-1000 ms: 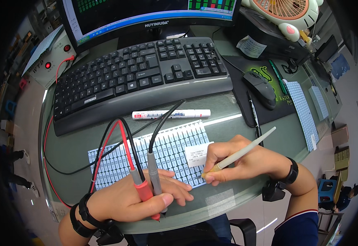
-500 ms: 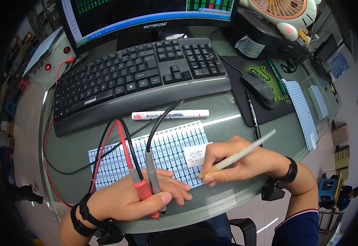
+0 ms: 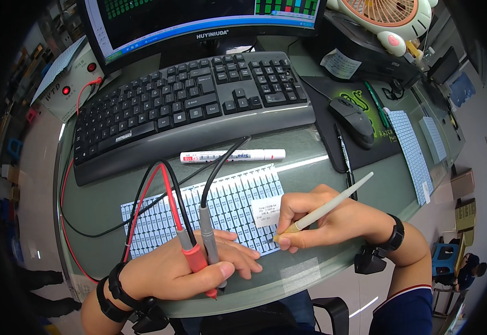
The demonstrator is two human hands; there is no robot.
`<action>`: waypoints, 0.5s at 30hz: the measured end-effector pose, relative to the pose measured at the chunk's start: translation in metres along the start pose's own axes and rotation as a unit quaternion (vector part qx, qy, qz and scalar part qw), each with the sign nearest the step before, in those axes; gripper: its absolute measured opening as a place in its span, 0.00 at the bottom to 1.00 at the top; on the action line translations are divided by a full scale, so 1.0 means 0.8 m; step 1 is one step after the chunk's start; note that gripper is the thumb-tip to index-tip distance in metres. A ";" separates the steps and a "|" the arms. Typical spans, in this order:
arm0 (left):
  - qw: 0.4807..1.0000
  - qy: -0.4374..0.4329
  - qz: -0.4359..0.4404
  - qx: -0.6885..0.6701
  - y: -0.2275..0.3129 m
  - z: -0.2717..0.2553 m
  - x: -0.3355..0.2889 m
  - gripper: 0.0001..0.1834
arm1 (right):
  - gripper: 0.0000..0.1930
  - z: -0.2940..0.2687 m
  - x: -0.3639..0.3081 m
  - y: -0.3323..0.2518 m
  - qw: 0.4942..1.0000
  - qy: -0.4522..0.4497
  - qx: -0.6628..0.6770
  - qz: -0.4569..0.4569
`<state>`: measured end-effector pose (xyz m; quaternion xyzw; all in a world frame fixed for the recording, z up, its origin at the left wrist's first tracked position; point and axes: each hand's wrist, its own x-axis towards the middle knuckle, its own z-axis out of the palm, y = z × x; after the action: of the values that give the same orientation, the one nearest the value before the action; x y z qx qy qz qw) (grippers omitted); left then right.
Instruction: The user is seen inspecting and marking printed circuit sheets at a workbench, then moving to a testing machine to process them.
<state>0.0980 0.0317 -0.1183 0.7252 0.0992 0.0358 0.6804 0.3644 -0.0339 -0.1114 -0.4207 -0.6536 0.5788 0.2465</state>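
A panel of small light-blue circuit boards (image 3: 238, 192) lies flat on the glass tabletop. My left hand (image 3: 182, 268) rests over its near edge, fingertips on the panel. Between its thumb and fingers I grip a red test probe (image 3: 194, 259) and a grey test probe (image 3: 207, 231), both tips pointing down toward me. My right hand (image 3: 321, 220) is closed around a pale, tapered brush-like tool (image 3: 335, 204). Its yellowish end meets the panel's right near corner; the very tip is hard to make out. Beside my right fingers a printed white label (image 3: 263, 211) lies on the panel.
Beyond the panel lie a white marker (image 3: 232, 156) and a black keyboard (image 3: 187, 100) below a monitor (image 3: 210, 34). At right are a mouse (image 3: 352, 120), a black pen (image 3: 347, 162) and another board panel (image 3: 411, 151). Probe cables loop across the left, near a box (image 3: 67, 84) with red lights.
The pale tool's upper end has dipped slightly, and my right fingers have shifted a little. My left hand stays put. At far left, dark shapes over the floor have changed position.
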 end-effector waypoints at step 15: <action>1.000 0.010 -0.006 -0.003 0.001 0.002 0.000 0.18 | 0.09 -0.004 -0.001 0.000 1.000 -0.018 -0.008 0.001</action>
<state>0.0985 0.0298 -0.1179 0.7218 0.1108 0.0393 0.6821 0.3673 -0.0325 -0.1103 -0.4128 -0.6623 0.5810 0.2313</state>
